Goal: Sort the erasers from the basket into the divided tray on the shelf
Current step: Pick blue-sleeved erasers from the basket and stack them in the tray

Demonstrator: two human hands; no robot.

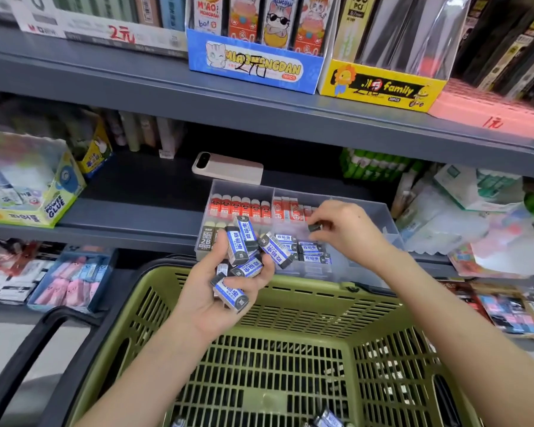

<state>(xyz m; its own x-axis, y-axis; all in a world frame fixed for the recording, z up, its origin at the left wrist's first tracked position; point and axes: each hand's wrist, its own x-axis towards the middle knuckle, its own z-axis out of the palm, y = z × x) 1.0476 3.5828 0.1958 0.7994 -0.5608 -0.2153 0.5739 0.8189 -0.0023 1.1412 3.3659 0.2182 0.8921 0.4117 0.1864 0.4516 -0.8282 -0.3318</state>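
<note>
My left hand [225, 291] holds a bunch of several blue-and-white sleeved erasers [244, 251] above the far rim of the green basket [290, 303]. My right hand [342, 229] pinches one dark eraser [315, 227] over the clear divided tray [389, 223] on the shelf. In the tray, red erasers [241, 208] stand in the back compartments, 2B erasers [205, 240] sit front left, and blue-and-white erasers [312, 249] lie in the front middle compartment. More blue erasers [327, 419] lie at the basket's bottom.
A pink phone [228, 167] lies behind the tray. A glue box [28, 192] stands at the left, green glue sticks [373, 164] and plastic packs at the right. The upper shelf [167, 87] overhangs the tray. Black basket handles [43, 334] lie at the left.
</note>
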